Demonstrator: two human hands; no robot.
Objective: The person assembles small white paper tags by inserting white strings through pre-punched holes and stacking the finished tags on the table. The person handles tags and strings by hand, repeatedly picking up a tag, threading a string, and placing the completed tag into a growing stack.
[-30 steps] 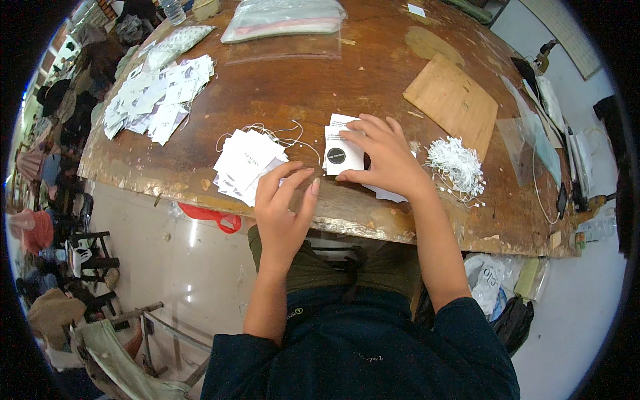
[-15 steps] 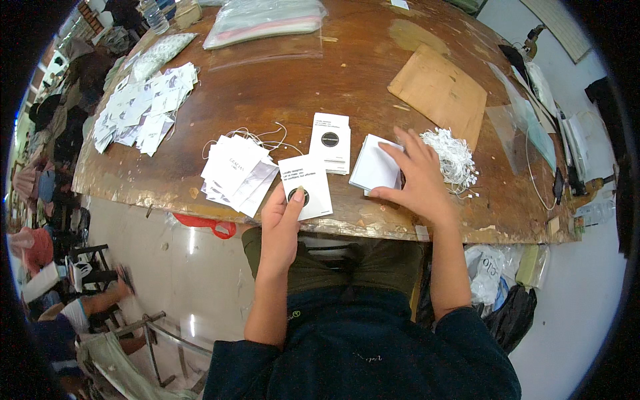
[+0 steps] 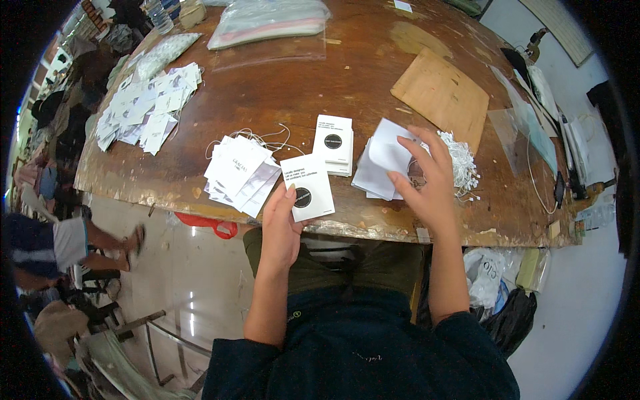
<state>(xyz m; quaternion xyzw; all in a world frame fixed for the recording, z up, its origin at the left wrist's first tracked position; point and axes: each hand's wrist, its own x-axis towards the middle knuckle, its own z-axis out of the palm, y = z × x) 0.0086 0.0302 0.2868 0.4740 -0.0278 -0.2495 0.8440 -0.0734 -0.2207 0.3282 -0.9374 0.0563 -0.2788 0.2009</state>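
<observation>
My left hand (image 3: pixel 283 227) grips a white paper tag (image 3: pixel 308 180) by its lower left side, with small dark print and a black circle facing up. My right hand (image 3: pixel 432 180) is curled at the right edge of a white card (image 3: pixel 389 148), which tilts up off a stack of similar cards (image 3: pixel 367 179). Between the hands, slightly farther back, lies a neat stack of tags with the same black circle (image 3: pixel 333 141). Left of my left hand is a loose pile of strung white tags (image 3: pixel 238 170). White string loops (image 3: pixel 461 160) are heaped beyond my right hand.
A bigger heap of tags (image 3: pixel 148 107) lies at the table's left, near a plastic packet (image 3: pixel 167 55). Clear plastic bags (image 3: pixel 270 23) lie at the back. A brown board (image 3: pixel 443 93) is at the right. Someone's legs (image 3: pixel 110 243) show on the floor at left.
My right hand has raised a white card from its stack, tilting it upward. My left hand keeps the tag in nearly the same place. A person at the left has moved.
</observation>
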